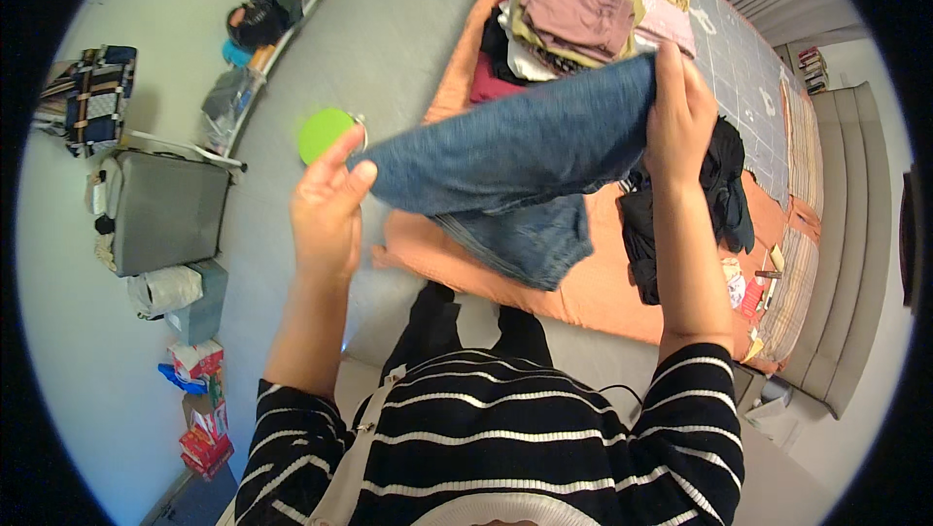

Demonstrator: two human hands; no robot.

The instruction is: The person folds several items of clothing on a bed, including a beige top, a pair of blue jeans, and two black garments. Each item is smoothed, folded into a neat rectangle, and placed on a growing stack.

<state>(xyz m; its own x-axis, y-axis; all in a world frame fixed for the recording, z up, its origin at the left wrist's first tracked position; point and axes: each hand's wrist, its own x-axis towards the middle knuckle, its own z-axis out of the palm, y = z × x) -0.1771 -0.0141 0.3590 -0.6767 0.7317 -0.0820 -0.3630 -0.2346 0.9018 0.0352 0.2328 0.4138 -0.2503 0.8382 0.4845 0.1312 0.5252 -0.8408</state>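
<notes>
- Denim garment (515, 142): in air btw both hands, above bed (607, 298); long axis runs low-L to high-R, loose part hangs below.
- R grip (678, 123): closed on upper-R end.
- L grip (328, 210): part-open at lower-L end, can't tell if pinched.
- Clothes stack (578, 11) beyond, on bed.

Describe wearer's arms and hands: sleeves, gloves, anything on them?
Black ribbed knit sleeves with thin white stripes, ending around the elbows; forearms bare below. Left hand and right hand ungloved; no watch, bracelet or cable visible on either.
</notes>
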